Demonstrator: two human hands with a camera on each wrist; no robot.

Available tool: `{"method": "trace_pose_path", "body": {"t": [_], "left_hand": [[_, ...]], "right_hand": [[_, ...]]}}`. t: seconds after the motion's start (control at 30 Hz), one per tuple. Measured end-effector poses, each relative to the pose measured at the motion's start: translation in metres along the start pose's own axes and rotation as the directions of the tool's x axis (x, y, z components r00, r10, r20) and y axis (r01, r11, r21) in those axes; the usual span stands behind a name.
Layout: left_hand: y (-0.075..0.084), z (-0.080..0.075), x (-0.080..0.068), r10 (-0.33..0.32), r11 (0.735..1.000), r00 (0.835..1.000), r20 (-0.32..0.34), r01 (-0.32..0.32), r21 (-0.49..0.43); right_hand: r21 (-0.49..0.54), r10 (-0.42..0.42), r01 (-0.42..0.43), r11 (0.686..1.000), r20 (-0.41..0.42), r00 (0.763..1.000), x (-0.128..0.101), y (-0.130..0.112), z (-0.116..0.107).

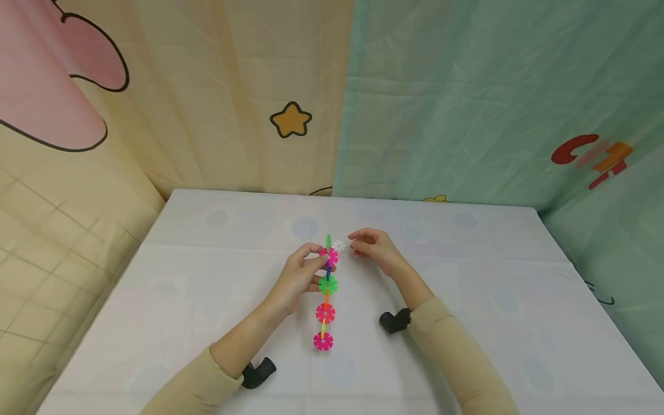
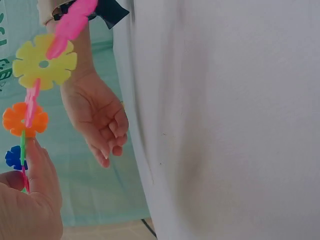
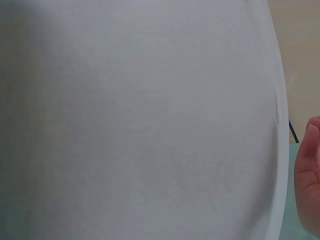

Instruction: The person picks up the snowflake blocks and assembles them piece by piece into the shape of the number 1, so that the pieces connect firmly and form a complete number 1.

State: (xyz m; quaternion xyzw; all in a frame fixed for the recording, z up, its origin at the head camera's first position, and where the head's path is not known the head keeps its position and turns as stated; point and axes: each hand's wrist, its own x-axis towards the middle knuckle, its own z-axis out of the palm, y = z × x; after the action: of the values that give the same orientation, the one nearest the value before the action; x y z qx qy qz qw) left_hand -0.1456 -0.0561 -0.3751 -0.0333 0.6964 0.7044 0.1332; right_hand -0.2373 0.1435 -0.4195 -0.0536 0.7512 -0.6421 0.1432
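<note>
My left hand (image 1: 298, 271) pinches the upper part of a chain of notched plastic flower discs (image 1: 328, 285). Pink, green, orange, yellow and blue discs are slotted edge to edge, and the chain runs down to a pink disc (image 1: 323, 341). Near its top a white disc (image 1: 339, 246) sticks out to the right, by a green one (image 1: 328, 240). My right hand (image 1: 377, 249) is just right of the white disc, fingers loosely bent and apart from it. In the left wrist view, the yellow disc (image 2: 30, 62) and orange disc (image 2: 12, 119) show above my left fingers; nothing is visible in the right hand.
A white cloth with faint spots covers the table (image 1: 467, 346). Behind it hang a yellow curtain (image 1: 249, 69) and a green curtain (image 1: 456, 92). Black wrist mounts (image 1: 261, 373) show at both sleeves.
</note>
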Motion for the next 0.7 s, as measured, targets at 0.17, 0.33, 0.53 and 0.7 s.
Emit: {"method": "trace_pose_path", "body": {"t": [0.17, 0.33, 0.53, 0.7], "left_hand": [[0.0, 0.001, 0.001, 0.002, 1.0, 1.0, 0.008, -0.002, 0.012], [-0.001, 0.002, 0.001, 0.003, 1.0, 1.0, 0.006, -0.003, 0.012], [-0.001, 0.003, 0.001, -0.003, 1.0, 1.0, 0.003, 0.003, 0.028], [-0.001, 0.002, 0.001, 0.008, 0.999, 1.0, 0.014, -0.008, 0.035]], "right_hand": [[-0.073, 0.011, -0.012, 0.997, -0.012, 1.0, 0.007, 0.004, 0.001], [-0.101, 0.027, -0.027, 0.994, -0.006, 1.0, 0.012, 0.006, 0.003], [-0.119, 0.052, -0.055, 0.991, -0.025, 0.998, 0.016, 0.007, 0.006], [-0.187, 0.057, -0.062, 0.98, -0.032, 0.998, 0.019, 0.006, 0.01]]}}
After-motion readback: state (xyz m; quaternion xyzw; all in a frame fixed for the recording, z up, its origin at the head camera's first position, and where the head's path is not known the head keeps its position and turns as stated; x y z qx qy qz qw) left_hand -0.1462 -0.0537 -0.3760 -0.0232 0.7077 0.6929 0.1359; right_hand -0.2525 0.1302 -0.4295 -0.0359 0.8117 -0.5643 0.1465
